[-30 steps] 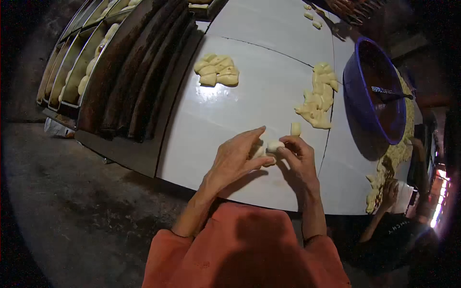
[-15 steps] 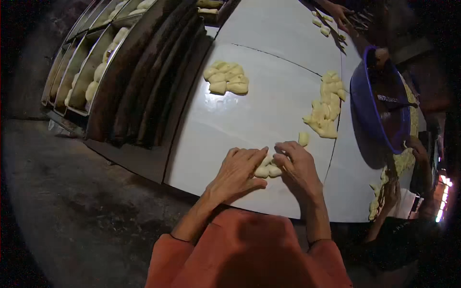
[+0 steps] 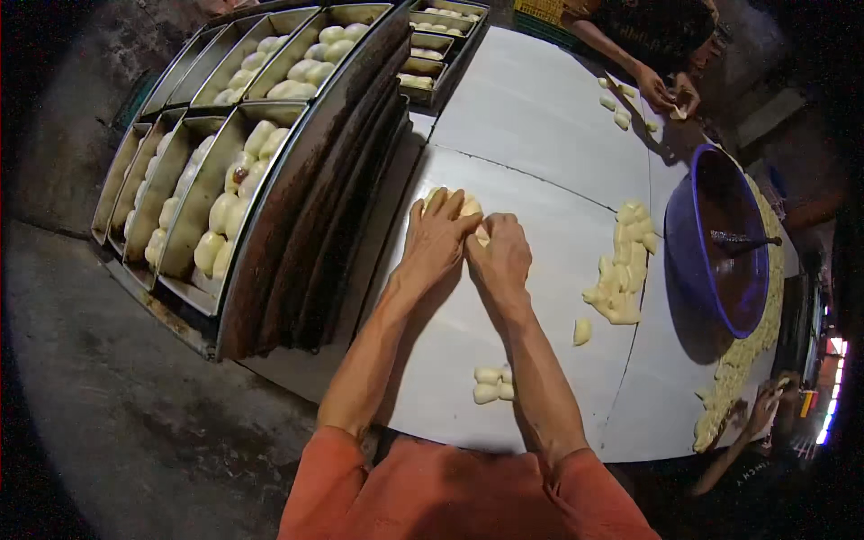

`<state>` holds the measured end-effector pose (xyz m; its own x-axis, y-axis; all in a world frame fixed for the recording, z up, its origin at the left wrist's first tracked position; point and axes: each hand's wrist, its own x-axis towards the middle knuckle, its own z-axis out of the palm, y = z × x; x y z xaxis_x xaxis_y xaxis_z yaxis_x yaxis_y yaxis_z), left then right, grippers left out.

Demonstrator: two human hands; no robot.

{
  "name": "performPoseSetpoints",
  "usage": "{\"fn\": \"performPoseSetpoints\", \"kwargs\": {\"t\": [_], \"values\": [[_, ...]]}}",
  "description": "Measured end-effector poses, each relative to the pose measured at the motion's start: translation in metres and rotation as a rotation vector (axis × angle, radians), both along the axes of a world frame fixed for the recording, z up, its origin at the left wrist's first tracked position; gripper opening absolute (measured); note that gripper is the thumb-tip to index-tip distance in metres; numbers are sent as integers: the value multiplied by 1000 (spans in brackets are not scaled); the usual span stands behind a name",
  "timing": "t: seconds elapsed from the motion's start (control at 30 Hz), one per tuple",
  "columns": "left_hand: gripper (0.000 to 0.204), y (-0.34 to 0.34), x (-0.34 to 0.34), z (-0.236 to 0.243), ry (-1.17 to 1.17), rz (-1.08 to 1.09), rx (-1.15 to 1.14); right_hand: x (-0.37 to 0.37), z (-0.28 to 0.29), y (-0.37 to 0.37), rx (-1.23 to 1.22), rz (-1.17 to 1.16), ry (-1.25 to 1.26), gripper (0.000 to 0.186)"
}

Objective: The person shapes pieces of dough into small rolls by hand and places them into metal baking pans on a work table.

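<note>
Both my hands reach forward to the dough pieces [image 3: 470, 205] on the white worktop [image 3: 540, 117]. My left hand [image 3: 434, 236] lies over this pile with its fingers curled onto it, hiding most of it. My right hand [image 3: 500, 247] is beside it, fingers bent round a pale piece at the pile's right side. Below, between my forearms, sits a small cluster of dough pieces [image 3: 492, 385]. A single piece [image 3: 581, 331] lies right of my right forearm, with a larger spread of cut dough [image 3: 619, 279] above it.
Stacked metal tins of dough balls [image 3: 225, 216] stand at left, more tins [image 3: 432, 54] behind. A purple basin [image 3: 688, 243] holds dark contents and a utensil. A long dough strip [image 3: 747, 369] is at right. Co-workers' hands [image 3: 670, 94] work at top right; another arm [image 3: 756, 418] is lower right.
My hands have left the small cluster near me and moved forward and left onto the far dough pile. The view has shifted, showing more of the tins and the co-worker at top right.
</note>
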<state>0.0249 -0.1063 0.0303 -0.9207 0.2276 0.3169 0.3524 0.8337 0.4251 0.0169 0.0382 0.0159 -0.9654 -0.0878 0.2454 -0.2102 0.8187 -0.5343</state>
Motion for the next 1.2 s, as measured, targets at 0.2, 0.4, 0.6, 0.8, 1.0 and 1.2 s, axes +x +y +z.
{"fn": "performPoseSetpoints", "kwargs": {"t": [0.2,0.4,0.6,0.8,1.0,1.2], "values": [[36,5,-16,-15,-99,98,4,22,27,55,-1087,-24,-669,9],[36,19,-11,-18,7,205,-56,70,68,115,-1311,-137,-552,45],[65,89,61,22,-478,-153,801,94,61,123,-1391,-157,-624,36],[42,91,70,39,-834,-114,883,103,42,138,-1355,-219,-415,26],[60,81,80,4,-200,7,3,119,60,162,-1289,-351,-327,39],[56,129,101,52,-520,15,793,133,63,164,-1475,-109,-377,43]]}}
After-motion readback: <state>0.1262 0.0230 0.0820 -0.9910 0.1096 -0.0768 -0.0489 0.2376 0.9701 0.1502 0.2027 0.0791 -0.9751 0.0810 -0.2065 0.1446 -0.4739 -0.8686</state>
